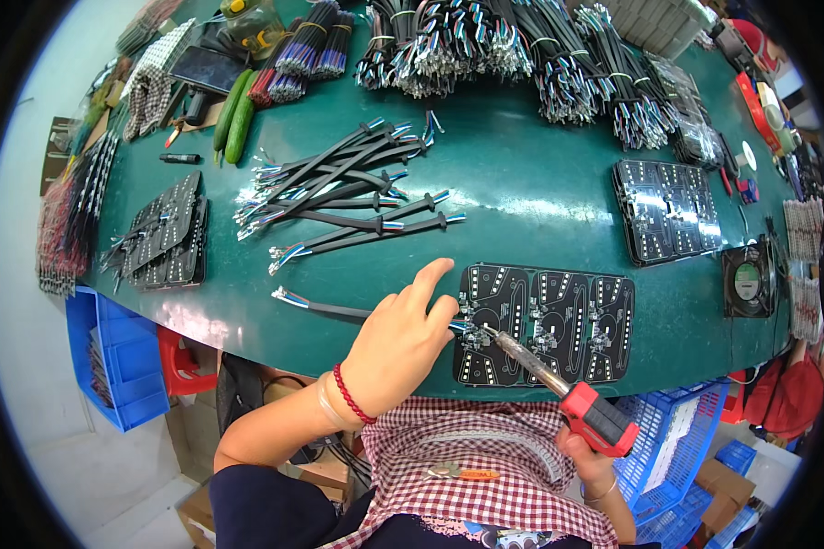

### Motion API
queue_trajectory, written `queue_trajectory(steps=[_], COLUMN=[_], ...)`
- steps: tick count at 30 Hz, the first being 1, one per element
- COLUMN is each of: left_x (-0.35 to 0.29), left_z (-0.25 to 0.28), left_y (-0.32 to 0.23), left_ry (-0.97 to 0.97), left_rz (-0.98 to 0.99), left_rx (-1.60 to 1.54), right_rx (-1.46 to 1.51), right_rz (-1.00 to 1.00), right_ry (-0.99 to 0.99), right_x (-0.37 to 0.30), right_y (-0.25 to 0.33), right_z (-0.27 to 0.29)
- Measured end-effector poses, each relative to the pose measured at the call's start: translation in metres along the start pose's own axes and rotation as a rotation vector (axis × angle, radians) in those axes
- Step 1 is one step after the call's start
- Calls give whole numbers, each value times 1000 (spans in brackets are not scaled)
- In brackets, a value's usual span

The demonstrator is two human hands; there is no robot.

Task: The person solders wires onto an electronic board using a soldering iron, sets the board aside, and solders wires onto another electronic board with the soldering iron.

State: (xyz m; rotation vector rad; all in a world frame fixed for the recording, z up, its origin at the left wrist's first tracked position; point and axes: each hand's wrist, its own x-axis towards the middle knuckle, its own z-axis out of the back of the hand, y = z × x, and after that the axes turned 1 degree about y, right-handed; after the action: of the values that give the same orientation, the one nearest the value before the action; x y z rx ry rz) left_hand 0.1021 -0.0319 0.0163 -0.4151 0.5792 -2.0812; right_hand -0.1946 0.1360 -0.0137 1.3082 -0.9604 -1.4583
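My left hand (pixel 401 340) is closed on a black sleeved cable (pixel 328 310), its index finger raised. The thin coloured wires at the cable's right end meet the left section of a black circuit board panel (pixel 559 352), which lies flat at the table's near edge. From the lower right, my right hand (pixel 584 459) grips a soldering iron (pixel 598 419) with a red and black handle. The iron's tip touches or nearly touches the board beside the wire ends; which of the two I cannot tell.
Loose cables (pixel 339 183) lie beyond my left hand. Stacked circuit boards (pixel 668 210) stand at the right, more boards (pixel 165 233) at the left. Thick wire bundles (pixel 439 46) line the back. Two cucumbers (pixel 239 128) lie at the far left, a small fan (pixel 748 279) at the right.
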Motion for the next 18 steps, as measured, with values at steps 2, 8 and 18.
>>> queue_trajectory(steps=[2, 8, 18], left_x=[-3, -4, -8], left_z=[-7, -16, -24], left_y=[0, -6, -4], left_ry=[-46, -81, -171], left_rz=[-16, 23, -17], left_rx=[60, 41, 20], right_rx=[-18, -73, -230], right_rz=[-26, -130, 89], right_ry=[63, -83, 67], right_x=[5, 0, 17], right_y=[3, -19, 3], right_z=[0, 2, 0])
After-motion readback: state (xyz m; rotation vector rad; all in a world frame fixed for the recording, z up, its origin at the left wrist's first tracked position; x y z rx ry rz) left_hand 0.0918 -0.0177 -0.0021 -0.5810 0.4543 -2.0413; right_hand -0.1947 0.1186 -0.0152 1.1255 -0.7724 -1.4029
